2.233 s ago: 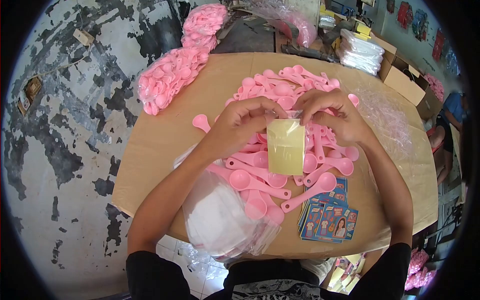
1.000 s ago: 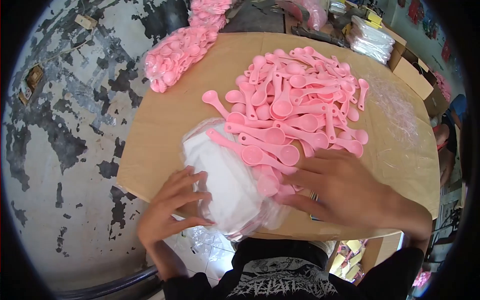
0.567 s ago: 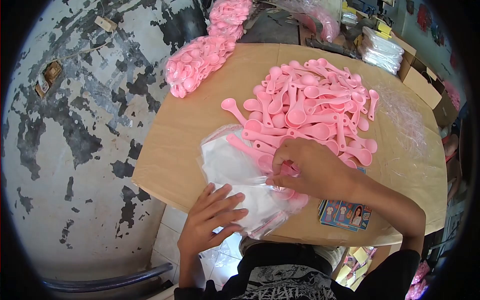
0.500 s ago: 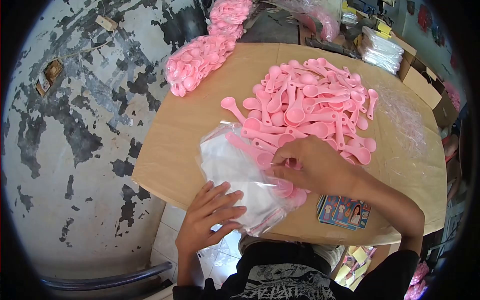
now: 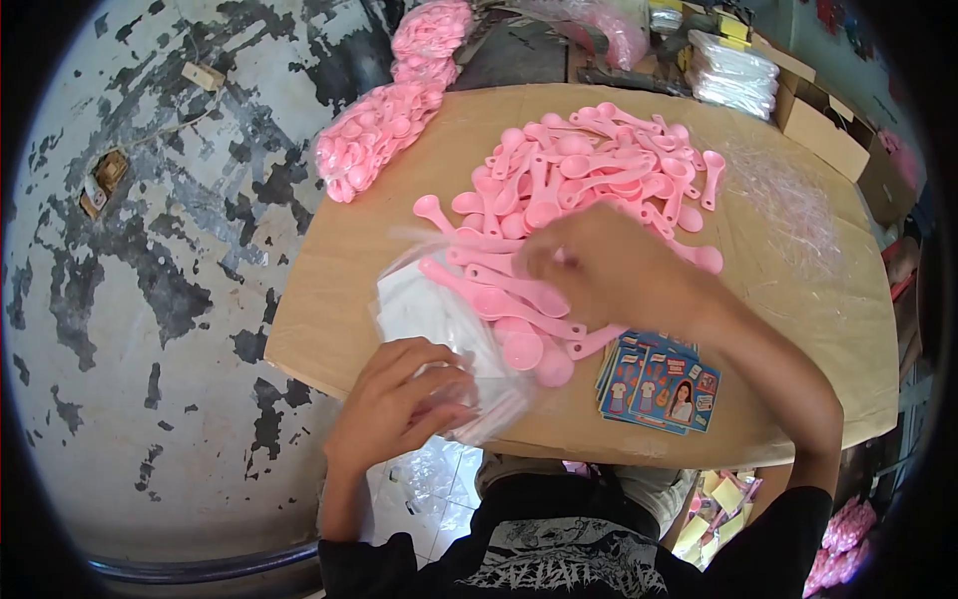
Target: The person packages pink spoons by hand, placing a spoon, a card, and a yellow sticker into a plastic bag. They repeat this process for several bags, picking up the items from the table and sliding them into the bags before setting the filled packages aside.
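Note:
My left hand [image 5: 401, 404] has its fingers curled, the thumb close to them, at the near edge of a stack of clear plastic bags [image 5: 409, 304] with white showing through. My right hand [image 5: 624, 268], smeared by motion, is over the near side of a heap of pink measuring spoons [image 5: 589, 165]; I cannot tell what its fingers hold. Several spoons lie beside and partly over the bags, among them a long-handled spoon [image 5: 454, 287] and a round bowl [image 5: 522, 349]. Close below my right forearm is a pile of printed cards [image 5: 659, 384].
The brown-covered table [image 5: 329, 290] has a rounded edge near the peeling wall [image 5: 150, 299]. Filled bags of pink spoons [image 5: 379, 130] lie at the back left. Toward the back right are a stack of clear packets [image 5: 733, 75], a cardboard box [image 5: 823, 130] and crumpled clear film [image 5: 788, 210].
My left hand has gone from flat on the bags to curled fingers at their edge. My right hand has lifted away from the spoons by the bags. More spoons show beside the bags.

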`<state>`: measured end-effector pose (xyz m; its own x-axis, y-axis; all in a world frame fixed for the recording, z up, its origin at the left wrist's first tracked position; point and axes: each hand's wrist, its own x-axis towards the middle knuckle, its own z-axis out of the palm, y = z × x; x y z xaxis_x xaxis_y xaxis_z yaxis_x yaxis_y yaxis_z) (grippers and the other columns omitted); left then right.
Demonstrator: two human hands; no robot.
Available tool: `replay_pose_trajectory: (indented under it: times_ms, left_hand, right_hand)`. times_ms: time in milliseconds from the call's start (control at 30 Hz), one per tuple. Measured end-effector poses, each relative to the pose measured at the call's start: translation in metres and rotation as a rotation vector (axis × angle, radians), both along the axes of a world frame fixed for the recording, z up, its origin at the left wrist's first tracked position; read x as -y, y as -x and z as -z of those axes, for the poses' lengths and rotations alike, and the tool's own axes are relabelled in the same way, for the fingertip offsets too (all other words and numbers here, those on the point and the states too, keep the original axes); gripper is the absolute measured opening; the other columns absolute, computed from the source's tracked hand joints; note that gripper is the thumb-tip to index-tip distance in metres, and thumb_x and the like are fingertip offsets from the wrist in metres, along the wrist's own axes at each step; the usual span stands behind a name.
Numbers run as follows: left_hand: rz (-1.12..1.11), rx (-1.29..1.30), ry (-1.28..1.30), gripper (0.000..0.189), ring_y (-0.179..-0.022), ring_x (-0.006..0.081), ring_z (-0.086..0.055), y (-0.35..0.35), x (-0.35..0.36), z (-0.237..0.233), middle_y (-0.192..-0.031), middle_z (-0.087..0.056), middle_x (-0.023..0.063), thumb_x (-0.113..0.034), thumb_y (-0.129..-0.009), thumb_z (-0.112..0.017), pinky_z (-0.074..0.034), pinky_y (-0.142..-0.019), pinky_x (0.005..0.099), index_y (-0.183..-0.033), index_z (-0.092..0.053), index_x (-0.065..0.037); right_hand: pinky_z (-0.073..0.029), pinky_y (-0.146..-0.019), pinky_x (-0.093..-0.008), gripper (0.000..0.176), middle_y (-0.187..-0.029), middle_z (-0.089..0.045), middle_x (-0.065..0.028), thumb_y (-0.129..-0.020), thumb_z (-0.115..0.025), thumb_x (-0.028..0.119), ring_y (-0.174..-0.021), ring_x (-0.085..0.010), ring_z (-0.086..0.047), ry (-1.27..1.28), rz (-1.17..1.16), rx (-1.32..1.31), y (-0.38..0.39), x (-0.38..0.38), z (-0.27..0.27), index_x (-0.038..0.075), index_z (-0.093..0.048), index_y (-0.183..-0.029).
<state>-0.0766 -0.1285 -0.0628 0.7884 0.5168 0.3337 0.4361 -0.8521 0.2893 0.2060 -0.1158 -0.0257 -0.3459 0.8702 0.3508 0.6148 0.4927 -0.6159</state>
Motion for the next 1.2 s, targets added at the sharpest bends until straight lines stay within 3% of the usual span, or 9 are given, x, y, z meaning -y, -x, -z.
replay_pose_trajectory:
  times_ms: [100, 200, 300, 533, 633, 733, 867, 1067, 1200]
  left_hand:
    - [0.015, -0.205, 0.036, 0.051, -0.110, 0.0283, -0.055, -0.002, -0.003, -0.024, -0.115, -0.060, 0.0102, -0.027, -0.069, -0.079, -0.043, -0.093, 0.0406, -0.112, -0.062, -0.004]
    - [0.245, 0.402, 0.594, 0.067, -0.121, 0.0257, -0.051, -0.043, -0.005, -0.026, -0.123, -0.057, 0.0115, -0.032, -0.077, -0.075, -0.041, -0.099, 0.0412, -0.130, -0.050, 0.000]
    - [0.371, 0.606, 1.279, 0.066, -0.127, 0.0228, -0.047, -0.089, -0.022, -0.024, -0.131, -0.052, 0.0143, -0.033, -0.090, -0.063, -0.040, -0.103, 0.0393, -0.140, -0.037, 0.002]
    - [0.445, 0.713, 1.408, 0.045, -0.111, 0.0288, -0.060, -0.138, -0.070, -0.051, -0.127, -0.055, 0.0212, -0.028, -0.102, -0.041, -0.049, -0.097, 0.0403, -0.135, -0.034, 0.002]
    - [0.290, 0.795, 1.328, 0.042, -0.107, 0.0302, -0.063, -0.143, -0.083, -0.058, -0.123, -0.056, 0.0239, -0.022, -0.100, -0.047, -0.053, -0.091, 0.0398, -0.134, -0.036, 0.000]
    - [0.244, 0.817, 1.309, 0.040, -0.106, 0.0306, -0.063, -0.141, -0.096, -0.043, -0.123, -0.056, 0.0237, -0.019, -0.099, -0.050, -0.054, -0.091, 0.0397, -0.132, -0.038, -0.001]
    - [0.263, 0.888, 1.376, 0.037, -0.103, 0.0280, -0.065, -0.134, -0.101, -0.032, -0.117, -0.060, 0.0213, -0.015, -0.097, -0.053, -0.055, -0.089, 0.0391, -0.128, -0.044, 0.003]
    - [0.052, 0.829, 1.234, 0.033, -0.095, 0.0250, -0.067, -0.130, -0.105, -0.029, -0.105, -0.065, 0.0161, -0.013, -0.092, -0.062, -0.057, -0.084, 0.0373, -0.119, -0.053, 0.004]
    - [0.077, 0.887, 1.243, 0.038, -0.095, 0.0234, -0.066, -0.129, -0.107, -0.022, -0.108, -0.064, 0.0160, -0.015, -0.091, -0.064, -0.056, -0.084, 0.0353, -0.121, -0.052, 0.005]
  right_hand:
    - [-0.040, -0.052, -0.0252, 0.022, -0.063, -0.058, -0.0035, -0.095, -0.054, 0.016, -0.057, -0.0060, -0.050, 0.149, 0.033, -0.213, -0.025, 0.015, -0.036, -0.001, -0.068, -0.097]
    - [-0.035, -0.051, -0.0216, 0.024, -0.061, -0.050, 0.0023, -0.097, -0.050, 0.015, -0.057, -0.0022, -0.043, 0.258, -0.034, -0.240, -0.030, 0.035, -0.056, -0.001, -0.067, -0.096]
    - [-0.036, -0.051, -0.0224, 0.023, -0.060, -0.051, 0.0022, -0.096, -0.053, 0.016, -0.056, -0.0031, -0.043, 0.287, -0.064, -0.268, -0.022, 0.040, -0.037, -0.001, -0.065, -0.090]
    - [-0.046, -0.059, -0.0273, 0.021, -0.070, -0.061, -0.0029, -0.090, -0.062, 0.025, -0.063, -0.0122, -0.056, 0.334, -0.014, 0.100, -0.067, 0.062, -0.038, 0.004, -0.067, -0.090]
    - [-0.049, -0.064, -0.0322, 0.027, -0.078, -0.066, -0.0054, -0.082, -0.072, 0.031, -0.073, -0.0204, -0.064, 0.226, -0.005, 0.455, -0.082, 0.094, -0.021, 0.007, -0.065, -0.092]
    - [-0.050, -0.072, -0.0387, 0.040, -0.089, -0.066, -0.0110, -0.081, -0.071, 0.039, -0.085, -0.0260, -0.065, 0.513, 0.096, 0.400, -0.080, 0.092, -0.015, 0.008, -0.062, -0.106]
    - [-0.050, -0.068, -0.0333, 0.033, -0.085, -0.069, -0.0111, -0.087, -0.068, 0.035, -0.076, -0.0219, -0.066, 0.730, 0.109, 0.251, -0.091, 0.076, -0.022, 0.005, -0.066, -0.100]
    - [-0.042, -0.049, -0.0280, 0.021, -0.071, -0.066, -0.0064, -0.094, -0.060, 0.023, -0.054, -0.0077, -0.056, 0.425, -0.019, 0.114, -0.103, 0.046, -0.029, 0.004, -0.067, -0.101]
    - [-0.048, -0.067, -0.0268, 0.026, -0.084, -0.068, -0.0075, -0.097, -0.054, 0.024, -0.069, -0.0123, -0.060, 0.334, 0.130, -0.070, -0.087, 0.019, -0.033, 0.005, -0.062, -0.113]
